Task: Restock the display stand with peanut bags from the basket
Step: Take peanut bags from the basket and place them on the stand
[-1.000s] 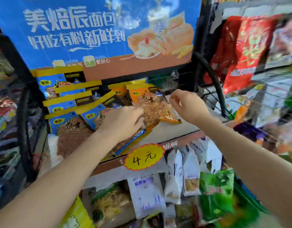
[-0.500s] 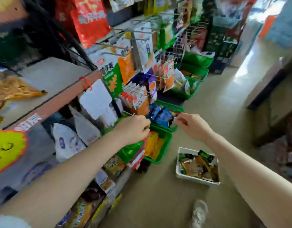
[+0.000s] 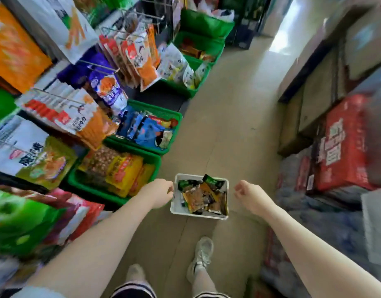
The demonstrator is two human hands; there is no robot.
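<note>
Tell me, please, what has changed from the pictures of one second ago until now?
The view swung from the display shelf down to the floor. Both hands left the orange peanut bag lying on the shelf and came down empty: the left hand and right hand now hang on either side of the white rectangular plastic basket, fingers loosely curled. The snack bags in the basket look untouched since half a second ago.

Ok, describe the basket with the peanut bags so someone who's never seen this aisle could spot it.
Look at the tan aisle floor, in front of the row of green bins along the shelving. The basket sits alone between the person's two hands. It is the only white one, small, holding dark green and orange bags.
</note>
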